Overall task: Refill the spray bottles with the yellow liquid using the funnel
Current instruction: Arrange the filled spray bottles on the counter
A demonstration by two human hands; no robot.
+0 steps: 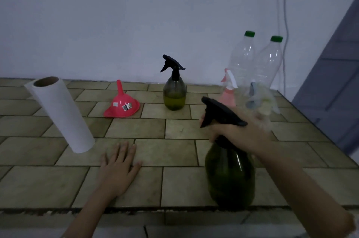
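Note:
My right hand grips the neck of a dark green spray bottle under its black trigger head, near the counter's front edge. A second dark spray bottle with yellow liquid in its lower part stands upright at the back middle. A pink funnel lies mouth down to its left, spout up. My left hand rests flat on the tiled counter, fingers spread. Two clear plastic bottles with green caps stand at the back right.
A white paper towel roll stands at the left. A pink spray bottle and a clear one with a blue part stand at the back right, partly blurred. A cable hangs down the wall at the right.

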